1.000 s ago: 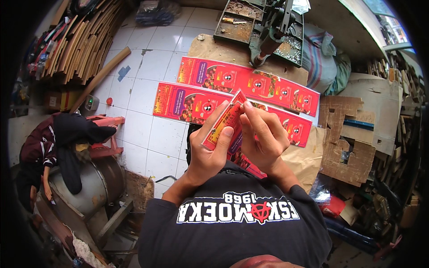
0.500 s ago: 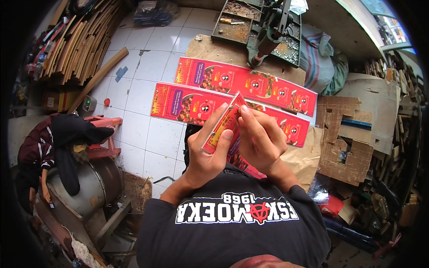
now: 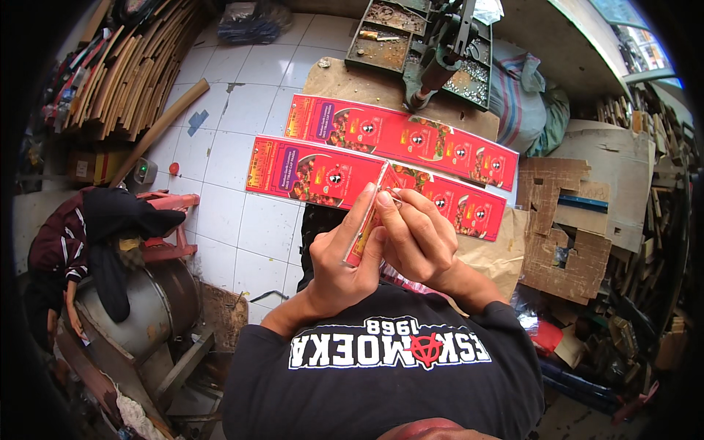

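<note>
Two long, flat strips with glossy red print lie just beyond my hands: the nearer strip (image 3: 312, 170) passes under my fingertips' side of the view, the farther strip (image 3: 400, 136) parallel behind it. My left hand (image 3: 341, 253) is closed around a thin, stiff-looking red piece (image 3: 361, 240), tilted up on edge between thumb and fingers, its pale rim showing. My right hand (image 3: 419, 238) is narrow, fingertips bunched against the piece's upper end; I can't tell whether they pinch its edge or something small. Crinkled brown paper (image 3: 491, 257) spreads to the right of my right hand, and farther right stands rough brown cardboard (image 3: 546, 205) with square-cut openings.

Ahead of my hands, a dark metal press (image 3: 440, 70) stands between trays. The left tray (image 3: 378, 55) is split into compartments with small loose bits on its rusty-looking bottom; the right tray (image 3: 469, 81) holds many tiny shiny pieces. Beside that bulges a striped sack (image 3: 513, 95), its contents hidden.
</note>
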### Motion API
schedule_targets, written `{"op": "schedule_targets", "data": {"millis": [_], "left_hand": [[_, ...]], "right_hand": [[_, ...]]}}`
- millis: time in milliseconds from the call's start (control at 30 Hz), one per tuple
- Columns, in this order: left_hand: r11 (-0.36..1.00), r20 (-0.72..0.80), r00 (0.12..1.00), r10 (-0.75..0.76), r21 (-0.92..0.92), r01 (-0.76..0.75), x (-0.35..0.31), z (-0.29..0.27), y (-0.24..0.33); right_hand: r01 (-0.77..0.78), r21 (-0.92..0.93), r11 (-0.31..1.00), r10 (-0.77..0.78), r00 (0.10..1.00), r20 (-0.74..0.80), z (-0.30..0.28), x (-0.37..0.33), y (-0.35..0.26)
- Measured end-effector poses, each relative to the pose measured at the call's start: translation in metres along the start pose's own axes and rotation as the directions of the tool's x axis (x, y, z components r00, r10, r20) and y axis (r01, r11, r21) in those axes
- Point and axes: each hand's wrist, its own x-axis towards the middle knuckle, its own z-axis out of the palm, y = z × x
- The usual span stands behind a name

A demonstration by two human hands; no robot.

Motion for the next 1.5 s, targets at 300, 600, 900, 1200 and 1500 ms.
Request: {"op": "schedule_targets", "data": {"millis": [300, 600, 900, 1200, 1500], "left_hand": [[1.000, 0.030, 1.000, -0.003, -0.006, 0.003, -0.004, -0.004, -0.001], [0.971, -0.012, 0.993, -0.121, -0.211, 0.116, -0.003, 0.002, -0.003], [0.970, -0.020, 0.992, -0.121, -0.214, 0.114, -0.003, 0.003, -0.005], [0.988, -0.039, 0.997, -0.071, -0.139, 0.065, -0.002, 0.003, -0.002], [1.000, 0.000, 1.000, 0.007, -0.006, -0.007, -0.007, 0.000, 0.000]], "right_hand": [[-0.114, 0.187, 0.976, 0.120, 0.992, -0.023, -0.001, 0.005, 0.010], [-0.313, 0.325, 0.893, 0.347, 0.936, -0.053, -0.012, 0.009, 0.002], [-0.237, 0.229, 0.944, 0.272, 0.953, -0.133, -0.004, 0.003, 0.000], [-0.140, 0.146, 0.979, 0.164, 0.972, -0.170, 0.002, 0.001, 0.000], [-0.032, -0.001, 0.999, 0.032, 0.998, -0.056, 0.004, -0.009, -0.005]]}}
